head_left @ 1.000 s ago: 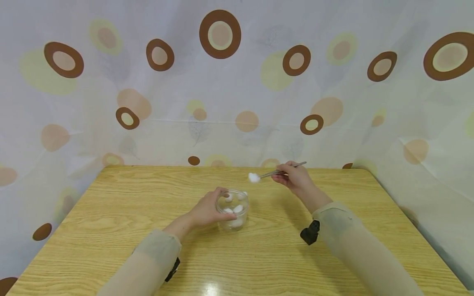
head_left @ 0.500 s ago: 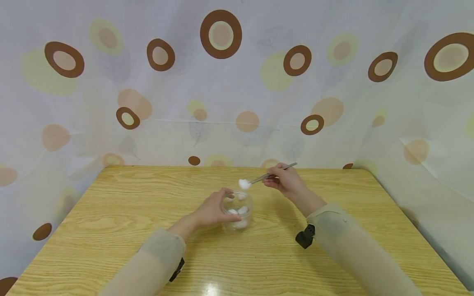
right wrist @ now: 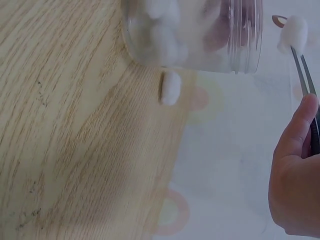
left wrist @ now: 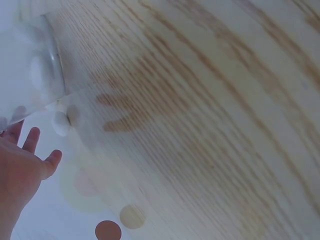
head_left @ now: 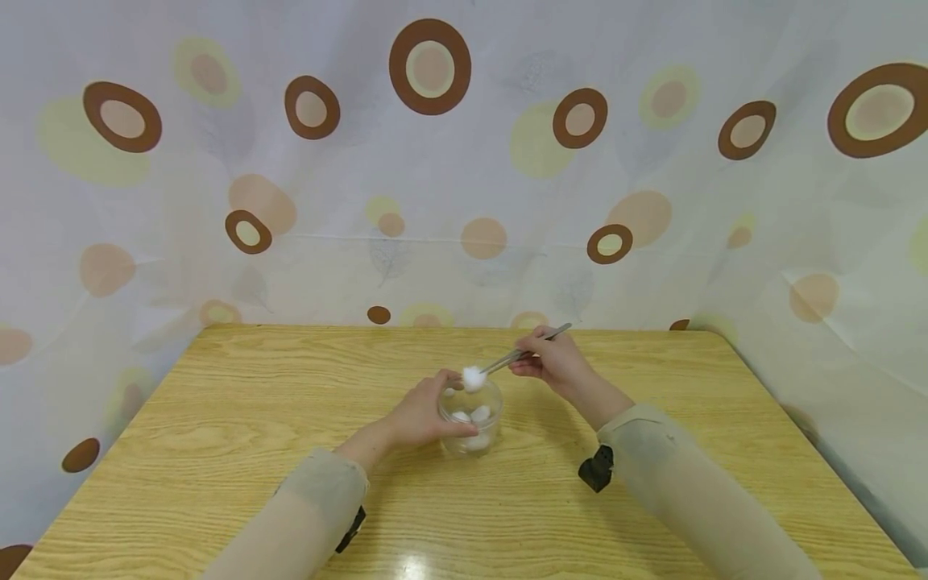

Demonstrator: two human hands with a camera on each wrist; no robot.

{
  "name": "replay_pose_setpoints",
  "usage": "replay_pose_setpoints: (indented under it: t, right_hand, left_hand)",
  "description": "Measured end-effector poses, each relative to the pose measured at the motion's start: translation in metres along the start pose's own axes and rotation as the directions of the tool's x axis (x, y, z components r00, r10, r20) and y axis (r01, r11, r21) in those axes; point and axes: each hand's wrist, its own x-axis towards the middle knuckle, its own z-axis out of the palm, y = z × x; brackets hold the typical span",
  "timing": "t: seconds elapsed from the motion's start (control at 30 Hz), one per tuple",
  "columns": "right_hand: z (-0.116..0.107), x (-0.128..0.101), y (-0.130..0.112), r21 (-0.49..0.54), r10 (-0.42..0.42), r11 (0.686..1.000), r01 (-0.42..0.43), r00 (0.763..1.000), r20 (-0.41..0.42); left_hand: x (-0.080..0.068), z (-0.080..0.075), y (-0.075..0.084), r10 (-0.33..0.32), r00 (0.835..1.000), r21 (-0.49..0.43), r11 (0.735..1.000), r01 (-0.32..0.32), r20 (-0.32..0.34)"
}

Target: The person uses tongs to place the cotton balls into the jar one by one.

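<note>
A big curtain [head_left: 464,161] with brown rings hangs at the far side. The wooden counter [head_left: 217,451] holds a small clear jar [head_left: 471,419] in the middle, with white cotton balls inside. The left hand [head_left: 420,415] wraps its grip around the jar. The right hand [head_left: 554,362] pinches metal tweezers [head_left: 518,353]. Their tips squeeze one cotton ball [head_left: 474,377] right above the jar's mouth.
</note>
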Motion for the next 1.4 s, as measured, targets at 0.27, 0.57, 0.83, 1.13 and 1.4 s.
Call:
replay_pose_setpoints:
  t: [0.27, 0.57, 0.83, 1.13, 1.4]
  right_hand:
    - [0.001, 0.0, 0.002, -0.017, 0.01, 1.0, -0.01, 1.0, 0.007]
    - [-0.002, -0.002, -0.002, -0.017, -0.005, 1.0, 0.005, 1.0, 0.012]
    - [-0.008, -0.001, -0.003, 0.018, -0.022, 1.0, 0.022, 1.0, -0.005]
    - [-0.016, 0.005, 0.003, 0.05, -0.01, 0.999, 0.014, 0.995, -0.095]
    - [-0.021, 0.02, 0.021, -0.049, 0.004, 0.999, -0.013, 0.985, -0.174]
  left_hand:
    - [0.0, 0.0, 0.001, -0.001, 1.0, 0.003, 1.0, 0.001, -0.002]
    - [0.0, -0.001, 0.001, -0.006, 1.0, -0.002, 1.0, 0.006, 0.01]
    - [-0.001, -0.001, 0.001, 0.008, 1.0, -0.011, 1.0, -0.008, 0.011]
    - [-0.006, -0.002, 0.003, 0.059, 0.998, 0.003, 0.998, -0.059, 0.0]
    - [-0.006, -0.001, 0.003, -0.015, 1.0, -0.006, 1.0, 0.015, 0.018]
